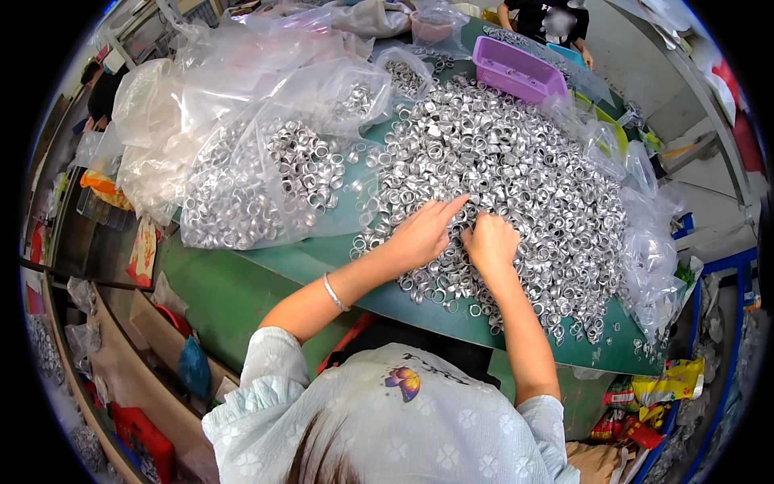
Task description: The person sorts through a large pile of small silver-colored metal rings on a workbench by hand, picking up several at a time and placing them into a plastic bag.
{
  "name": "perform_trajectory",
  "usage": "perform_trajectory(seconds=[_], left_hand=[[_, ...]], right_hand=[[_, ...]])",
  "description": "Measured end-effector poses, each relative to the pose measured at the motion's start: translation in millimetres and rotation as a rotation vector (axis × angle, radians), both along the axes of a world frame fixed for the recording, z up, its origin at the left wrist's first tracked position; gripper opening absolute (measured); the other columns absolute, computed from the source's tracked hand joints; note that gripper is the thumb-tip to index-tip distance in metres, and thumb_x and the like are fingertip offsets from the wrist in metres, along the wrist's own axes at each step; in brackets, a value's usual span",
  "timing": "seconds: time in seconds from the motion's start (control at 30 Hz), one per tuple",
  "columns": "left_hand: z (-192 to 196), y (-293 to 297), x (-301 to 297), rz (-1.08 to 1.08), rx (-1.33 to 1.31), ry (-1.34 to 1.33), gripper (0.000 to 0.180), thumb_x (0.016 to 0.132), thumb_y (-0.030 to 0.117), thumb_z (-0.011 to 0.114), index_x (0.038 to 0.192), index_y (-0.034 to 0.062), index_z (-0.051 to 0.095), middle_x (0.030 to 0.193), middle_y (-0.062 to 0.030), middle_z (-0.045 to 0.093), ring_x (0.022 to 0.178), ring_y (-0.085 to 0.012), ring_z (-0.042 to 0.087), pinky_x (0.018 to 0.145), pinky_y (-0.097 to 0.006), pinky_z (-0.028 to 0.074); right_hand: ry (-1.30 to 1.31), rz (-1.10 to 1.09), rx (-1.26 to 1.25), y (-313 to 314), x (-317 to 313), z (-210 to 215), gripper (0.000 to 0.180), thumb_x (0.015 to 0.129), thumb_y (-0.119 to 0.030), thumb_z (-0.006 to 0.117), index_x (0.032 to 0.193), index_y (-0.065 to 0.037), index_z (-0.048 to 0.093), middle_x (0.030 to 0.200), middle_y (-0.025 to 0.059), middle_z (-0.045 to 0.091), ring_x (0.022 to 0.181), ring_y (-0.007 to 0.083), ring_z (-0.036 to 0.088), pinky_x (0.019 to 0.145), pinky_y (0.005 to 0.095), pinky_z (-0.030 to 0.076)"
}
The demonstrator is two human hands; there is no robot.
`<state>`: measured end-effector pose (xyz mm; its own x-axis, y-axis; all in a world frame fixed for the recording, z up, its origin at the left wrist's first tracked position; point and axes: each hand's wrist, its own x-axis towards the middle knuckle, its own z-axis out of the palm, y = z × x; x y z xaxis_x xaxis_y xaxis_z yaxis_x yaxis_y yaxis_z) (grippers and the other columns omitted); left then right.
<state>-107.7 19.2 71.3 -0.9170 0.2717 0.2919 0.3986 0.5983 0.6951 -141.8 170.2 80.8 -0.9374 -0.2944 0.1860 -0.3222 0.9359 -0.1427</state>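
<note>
A wide heap of small silver-coloured metal rings (556, 185) lies on the green tabletop (298, 262). Over the near middle of this heap is my left hand (422, 234), its index finger stretched toward the rings and no held thing showing. Close by on its right, my right hand (492, 244) points down into the heap with its fingers curled. Its fingertips are hidden behind the back of the hand, so what they hold, if anything, does not show. A bracelet (335, 292) circles my left wrist.
Left of the heap lies a large clear plastic bag (242, 173) with more rings. A purple basket (520, 68) stands at the far side, near a green container (605, 121). Clear plastic (645, 258) hangs at the right edge. Another person (552, 24) is across the table.
</note>
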Motion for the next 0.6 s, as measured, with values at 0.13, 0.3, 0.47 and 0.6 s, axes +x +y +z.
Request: perform_trajectory(seconds=[0.13, 0.3, 0.47, 0.6], left_hand=[[-1.6, -3.7, -1.5, -0.059, -0.016, 0.123, 0.057, 0.069, -0.01, 0.047, 0.125, 0.0019, 0.045, 0.104, -0.0178, 0.053, 0.096, -0.0336, 0.048, 0.087, -0.039, 0.041], [-12.7, -6.6, -1.6, -0.043, 0.046, 0.179, 0.057, 0.072, -0.011, 0.05, 0.126, 0.0015, 0.042, 0.104, -0.0177, 0.053, 0.096, -0.0338, 0.048, 0.087, -0.04, 0.04], [-2.2, -11.8, 4.7, 0.037, 0.081, -0.008, 0.053, 0.077, -0.007, 0.053, 0.128, 0.0028, 0.04, 0.107, -0.0162, 0.054, 0.101, -0.0326, 0.049, 0.091, -0.038, 0.038], [-1.7, -14.8, -0.2, 0.026, 0.233, 0.063, 0.052, 0.078, -0.012, 0.047, 0.127, 0.0044, 0.041, 0.108, -0.015, 0.055, 0.1, -0.0313, 0.052, 0.085, -0.037, 0.043]], right_hand=[[0.033, 0.007, 0.023, -0.9, -0.7, -1.1, 0.009, 0.066, -0.008, 0.061, 0.07, 0.0, 0.062, 0.07, 0.0182, 0.064, 0.064, 0.0337, 0.064, 0.056, 0.0426, 0.051], [-0.003, -0.001, 0.033, -3.4, -4.5, -4.9, 0.01, 0.068, -0.009, 0.06, 0.074, -0.001, 0.062, 0.071, 0.0175, 0.064, 0.066, 0.0326, 0.065, 0.059, 0.0403, 0.051], [-0.311, -0.035, -0.819, 40.9, -15.5, -3.4, 0.013, 0.071, -0.01, 0.061, 0.081, -0.003, 0.063, 0.062, 0.0101, 0.062, 0.05, 0.0203, 0.055, 0.044, 0.0303, 0.041], [-0.821, -0.108, -1.744, 48.9, -9.2, -0.4, 0.017, 0.077, -0.003, 0.054, 0.094, -0.003, 0.055, 0.074, 0.0114, 0.06, 0.048, 0.0133, 0.049, 0.035, 0.0208, 0.032]])
